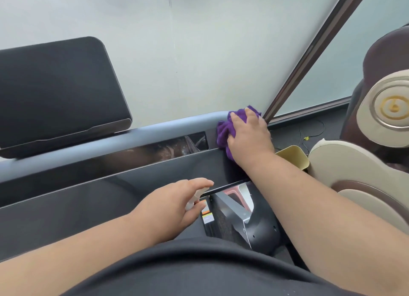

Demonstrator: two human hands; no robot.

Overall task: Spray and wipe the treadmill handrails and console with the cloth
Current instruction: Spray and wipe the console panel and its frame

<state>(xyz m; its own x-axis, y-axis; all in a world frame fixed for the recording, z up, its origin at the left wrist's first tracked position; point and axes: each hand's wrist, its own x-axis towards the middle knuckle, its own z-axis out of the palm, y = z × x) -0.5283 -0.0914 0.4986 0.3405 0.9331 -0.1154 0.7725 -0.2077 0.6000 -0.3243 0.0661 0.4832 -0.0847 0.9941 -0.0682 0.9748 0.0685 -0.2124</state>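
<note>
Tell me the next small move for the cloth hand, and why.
Probably slide the right hand and cloth leftward along the rail. The cloth sits bunched at the rail's right corner, and the long stretch toward the screen lies uncovered. The left hand holds the sprayer.

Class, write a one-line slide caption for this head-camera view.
Right hand presses a purple cloth onto the treadmill console's corner; left hand holds a spray bottle.
</note>
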